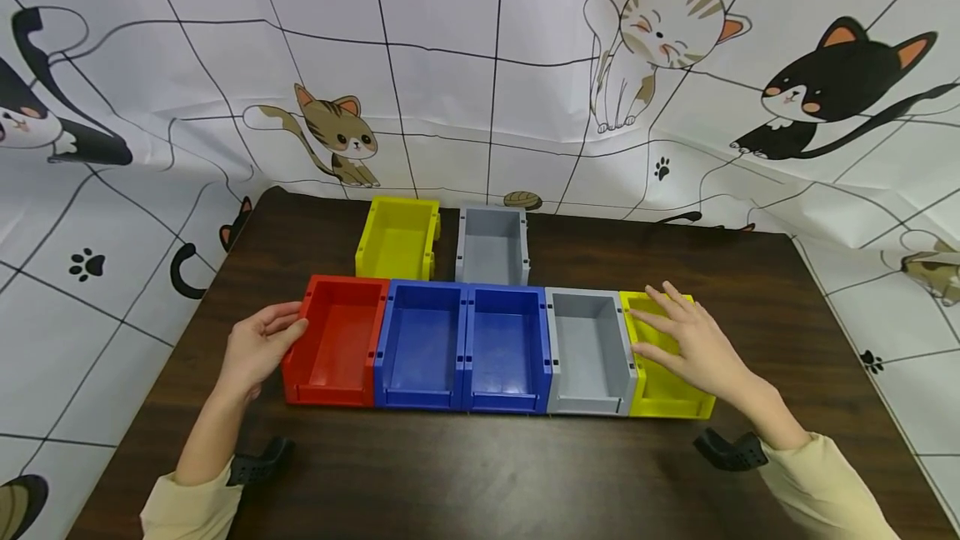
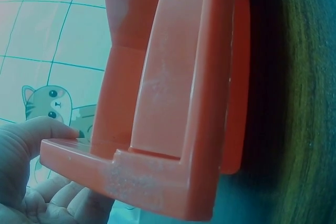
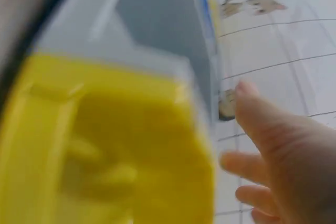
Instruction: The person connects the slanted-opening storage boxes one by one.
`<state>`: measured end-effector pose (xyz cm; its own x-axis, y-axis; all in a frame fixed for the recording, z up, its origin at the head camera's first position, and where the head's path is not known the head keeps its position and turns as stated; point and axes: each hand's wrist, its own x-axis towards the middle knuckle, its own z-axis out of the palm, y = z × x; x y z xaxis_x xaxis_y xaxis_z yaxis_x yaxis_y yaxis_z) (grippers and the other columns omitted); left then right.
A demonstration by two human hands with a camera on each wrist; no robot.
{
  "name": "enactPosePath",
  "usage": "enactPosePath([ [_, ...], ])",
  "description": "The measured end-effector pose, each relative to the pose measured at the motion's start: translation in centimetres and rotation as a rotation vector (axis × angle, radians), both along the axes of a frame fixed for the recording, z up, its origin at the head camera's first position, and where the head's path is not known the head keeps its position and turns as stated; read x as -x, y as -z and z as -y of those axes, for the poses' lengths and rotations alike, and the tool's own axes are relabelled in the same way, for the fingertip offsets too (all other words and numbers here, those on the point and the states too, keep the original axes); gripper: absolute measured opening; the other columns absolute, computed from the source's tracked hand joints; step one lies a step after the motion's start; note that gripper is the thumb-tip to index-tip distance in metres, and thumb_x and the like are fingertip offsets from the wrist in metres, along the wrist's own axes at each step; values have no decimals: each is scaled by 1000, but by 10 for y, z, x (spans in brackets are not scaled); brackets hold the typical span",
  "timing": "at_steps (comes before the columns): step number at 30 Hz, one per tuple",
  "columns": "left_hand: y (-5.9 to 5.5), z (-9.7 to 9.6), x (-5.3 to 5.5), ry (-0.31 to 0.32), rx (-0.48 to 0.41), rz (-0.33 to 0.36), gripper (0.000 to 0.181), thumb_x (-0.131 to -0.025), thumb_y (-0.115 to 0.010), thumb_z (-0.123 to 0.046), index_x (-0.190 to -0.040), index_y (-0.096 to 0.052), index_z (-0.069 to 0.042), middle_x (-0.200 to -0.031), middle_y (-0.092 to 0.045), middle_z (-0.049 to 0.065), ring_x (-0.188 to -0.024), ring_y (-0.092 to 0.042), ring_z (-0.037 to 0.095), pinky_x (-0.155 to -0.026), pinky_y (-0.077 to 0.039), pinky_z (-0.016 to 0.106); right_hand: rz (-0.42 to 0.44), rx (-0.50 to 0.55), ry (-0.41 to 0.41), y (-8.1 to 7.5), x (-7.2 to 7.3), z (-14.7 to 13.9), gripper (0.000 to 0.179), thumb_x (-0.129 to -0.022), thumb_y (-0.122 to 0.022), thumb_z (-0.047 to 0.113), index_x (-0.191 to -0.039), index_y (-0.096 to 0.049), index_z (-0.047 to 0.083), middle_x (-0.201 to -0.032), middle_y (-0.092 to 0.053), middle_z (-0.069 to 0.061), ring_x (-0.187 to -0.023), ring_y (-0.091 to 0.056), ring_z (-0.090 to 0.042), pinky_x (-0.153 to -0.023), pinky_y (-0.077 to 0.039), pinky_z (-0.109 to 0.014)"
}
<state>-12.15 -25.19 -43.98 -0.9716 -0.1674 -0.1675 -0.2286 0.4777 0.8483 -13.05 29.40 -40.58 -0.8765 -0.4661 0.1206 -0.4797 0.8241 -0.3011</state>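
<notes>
A row of plastic bins stands on the dark wooden table. At its left end is a red bin [image 1: 343, 340], whose left side wall my left hand [image 1: 258, 348] pinches; the left wrist view shows the thumb by the wall's edge and curled fingers beyond it. Two blue bins [image 1: 427, 340] come after it, then a grey bin [image 1: 588, 348]. At the right end sits a yellow bin [image 1: 667, 394]. Over that yellow bin hovers my right hand [image 1: 693, 344], fingers spread and holding nothing. In the right wrist view the fingers appear apart from the bin's wall.
Behind the row stand another yellow bin [image 1: 397, 240] and another grey bin [image 1: 492, 244]. A white sheet [image 1: 450, 90] printed with cats hangs behind the table [image 1: 480, 473] and along its sides. Dark wrist straps sit on both forearms.
</notes>
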Motion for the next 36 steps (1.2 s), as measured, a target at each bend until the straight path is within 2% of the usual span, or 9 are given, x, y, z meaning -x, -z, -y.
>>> enactPosePath([
  [6, -1, -1, 0, 1, 7, -9, 46, -94, -57, -26, -129, -51, 3, -122, -57, 26, -100, -63, 21, -77, -52, 29, -74, 250, 14, -17, 28, 16, 44, -81, -72, 7, -122, -58, -3, -126, -53, -22, -115, -47, -40, -87, -42, -58],
  [8, -1, -1, 0, 1, 9, -6, 46, -94, -56, -26, -130, -51, 3, -122, -57, 26, -102, -62, 25, -77, -51, 30, -72, 294, 26, -23, 39, 21, 40, -83, -70, 8, -121, -59, -2, -122, -56, -19, -108, -52, -36, -83, -47, -46],
  [11, -1, -1, -1, 2, 6, -2, 47, -95, -56, -26, -130, -50, 3, -123, -57, 26, -104, -61, 29, -78, -51, 31, 0, 343, 59, -32, 54, 30, 37, -88, -66, 14, -122, -59, 1, -123, -57, -16, -106, -53, -32, -83, -48, -43],
  [13, -1, -1, -1, 3, 10, -1, 46, -95, -56, -26, -130, -50, 3, -123, -57, 26, -102, -62, 26, -77, -52, 29, 52, 390, 74, -34, 64, 35, 36, -90, -64, 16, -123, -59, 3, -123, -57, -15, -105, -54, -30, -84, -48, -39],
  [15, -1, -1, -1, 5, 13, -1, 46, -95, -56, -26, -130, -50, 3, -123, -57, 26, -102, -62, 26, -76, -53, 28, 116, 434, 96, -39, 73, 41, 36, -91, -63, 19, -124, -59, 4, -124, -57, -14, -107, -55, -30, -87, -48, -44],
  [20, 0, -1, 0, 8, 8, -3, 47, -95, -56, -27, -130, -50, 3, -123, -56, 26, -105, -60, 31, -76, -53, 29, 198, 483, 123, -45, 95, 58, 38, -92, -61, 22, -125, -58, 3, -122, -60, -15, -105, -58, -28, -84, -50, -33],
  [26, 1, 0, 1, 8, -4, -5, 47, -95, -56, -27, -130, -50, 3, -123, -57, 26, -103, -61, 27, -74, -54, 26, 267, 589, 161, -45, 122, 78, 40, -92, -61, 22, -126, -57, 0, -122, -59, -18, -105, -54, -23, -79, -44, -23],
  [31, 2, 1, 0, 8, -1, -15, 46, -94, -57, -26, -130, -51, 3, -121, -58, 25, -99, -63, 19, -74, -53, 24, 298, 694, 154, -37, 140, 93, 39, -91, -61, 14, -124, -56, -5, -120, -58, -24, -94, -57, -9, -77, -45, -19],
  [36, 2, 1, -1, 10, -1, -18, 46, -94, -57, -25, -130, -50, 3, -122, -58, 26, -104, -61, 29, -77, -53, 28, 354, 764, 162, -27, 153, 107, 37, -91, -60, 8, -123, -55, -9, -120, -56, -29, -83, -58, 0, -75, -49, -21],
])
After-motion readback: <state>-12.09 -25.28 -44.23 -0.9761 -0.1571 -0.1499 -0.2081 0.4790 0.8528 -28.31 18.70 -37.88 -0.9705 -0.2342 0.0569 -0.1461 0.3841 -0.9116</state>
